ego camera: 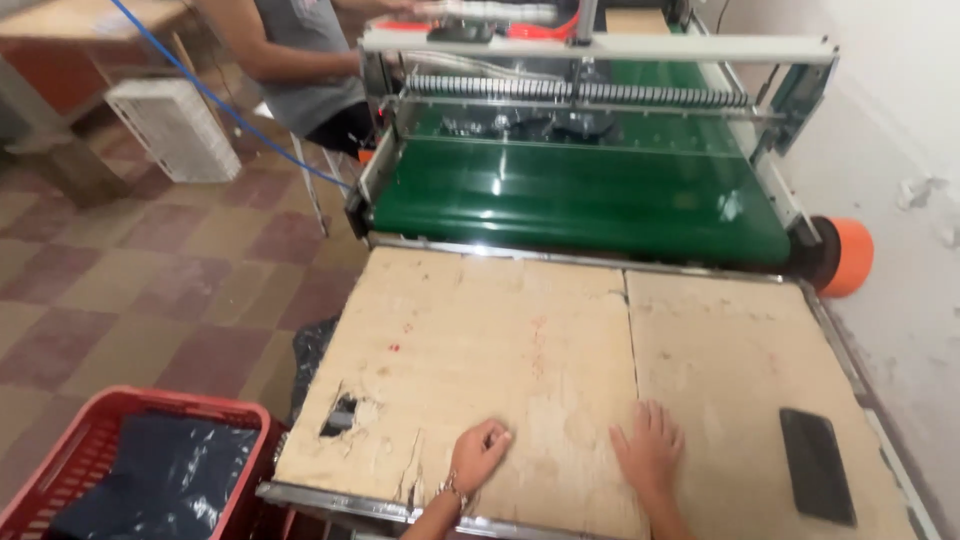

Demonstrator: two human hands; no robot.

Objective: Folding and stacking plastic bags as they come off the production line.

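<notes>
My left hand [478, 452] rests on the worn cardboard-covered table [520, 340] near its front edge, fingers curled in, holding nothing. Just to its right my right hand [648, 450] lies flat, palm down, fingers spread on the same surface. A dark flat phone [817, 464] lies on the table to the right of my right hand, apart from it. Beyond the table runs a glossy green conveyor belt [580, 205] of a machine with a roller bar across it.
A red plastic crate [110, 425] with dark folded plastic stands on the tiled floor at lower left. Another person in a grey shirt [300, 60] sits at the machine's far left. An orange roll end [845, 256] sits by the right wall. A white crate [170, 128] stands at upper left.
</notes>
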